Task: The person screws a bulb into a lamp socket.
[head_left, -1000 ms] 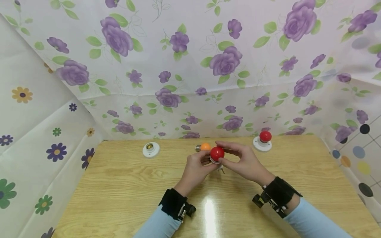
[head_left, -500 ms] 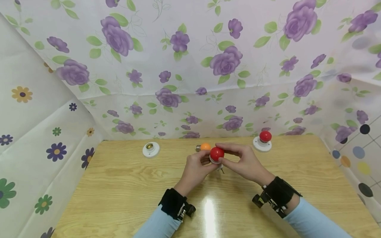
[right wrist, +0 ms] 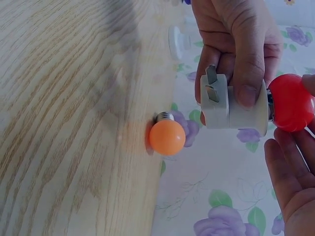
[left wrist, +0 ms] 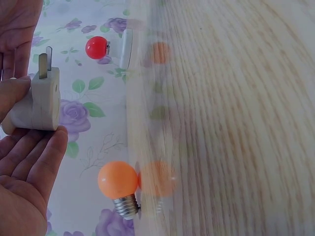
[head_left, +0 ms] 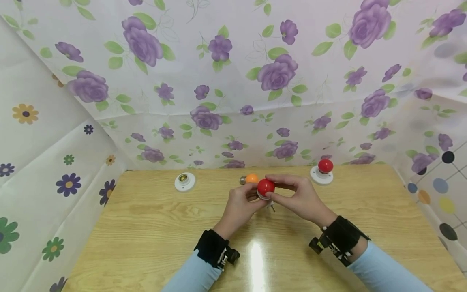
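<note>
Here, red bulb point(right wrist: 294, 103) between fingers point(right wrist: 285, 169).

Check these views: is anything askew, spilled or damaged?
Nothing looks spilled or damaged. Slightly odd: the orange bulb lies loose on its side on the table, while the white socket at left holds no bulb. The held red bulb looks straight in its plug adapter.
</note>
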`<state>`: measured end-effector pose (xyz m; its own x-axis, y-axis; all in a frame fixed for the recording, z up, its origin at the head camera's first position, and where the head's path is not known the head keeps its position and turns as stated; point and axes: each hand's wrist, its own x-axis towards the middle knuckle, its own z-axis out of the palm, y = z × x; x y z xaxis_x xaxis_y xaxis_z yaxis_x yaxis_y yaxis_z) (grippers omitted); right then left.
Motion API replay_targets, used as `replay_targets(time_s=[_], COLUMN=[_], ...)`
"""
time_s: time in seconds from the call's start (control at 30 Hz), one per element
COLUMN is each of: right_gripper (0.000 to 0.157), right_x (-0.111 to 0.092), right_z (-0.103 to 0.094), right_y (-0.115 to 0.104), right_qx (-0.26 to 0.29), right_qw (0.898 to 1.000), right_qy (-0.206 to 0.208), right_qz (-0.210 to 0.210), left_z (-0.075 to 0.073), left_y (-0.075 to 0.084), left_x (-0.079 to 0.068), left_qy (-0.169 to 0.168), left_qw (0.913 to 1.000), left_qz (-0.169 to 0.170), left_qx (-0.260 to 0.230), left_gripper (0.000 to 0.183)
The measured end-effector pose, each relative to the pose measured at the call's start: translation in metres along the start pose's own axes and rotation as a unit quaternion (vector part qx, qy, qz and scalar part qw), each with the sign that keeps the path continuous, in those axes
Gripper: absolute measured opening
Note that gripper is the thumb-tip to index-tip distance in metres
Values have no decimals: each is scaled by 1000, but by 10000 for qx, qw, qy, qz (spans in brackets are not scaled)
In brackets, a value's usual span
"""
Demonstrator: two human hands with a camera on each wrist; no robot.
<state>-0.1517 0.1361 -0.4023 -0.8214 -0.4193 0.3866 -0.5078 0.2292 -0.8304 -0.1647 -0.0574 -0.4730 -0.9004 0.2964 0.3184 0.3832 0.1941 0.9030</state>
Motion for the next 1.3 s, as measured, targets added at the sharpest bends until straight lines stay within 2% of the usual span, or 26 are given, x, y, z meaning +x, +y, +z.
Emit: replay_targets(time_s=[0.37,0.77,1.3], right_gripper=[41,47,43], right_x=[0,-1,-3], right_z=[0,0,-1], right_y=[-1,32,31], right_qx=[79,-25,-146], right_qw=[9999,9997,9998], right_qy=[82,-248,-90], right_qz=[65,-56,-49], left_z=[-1,-1,-1], left_y=[-1,3,2], left_x=[-1,0,0], left_qy=[9,22,-36], left_qw=[10000,10000,10000], left_qz=[-19,47,43], left_qx=[37,38,-13], left_gripper=[35,37,35])
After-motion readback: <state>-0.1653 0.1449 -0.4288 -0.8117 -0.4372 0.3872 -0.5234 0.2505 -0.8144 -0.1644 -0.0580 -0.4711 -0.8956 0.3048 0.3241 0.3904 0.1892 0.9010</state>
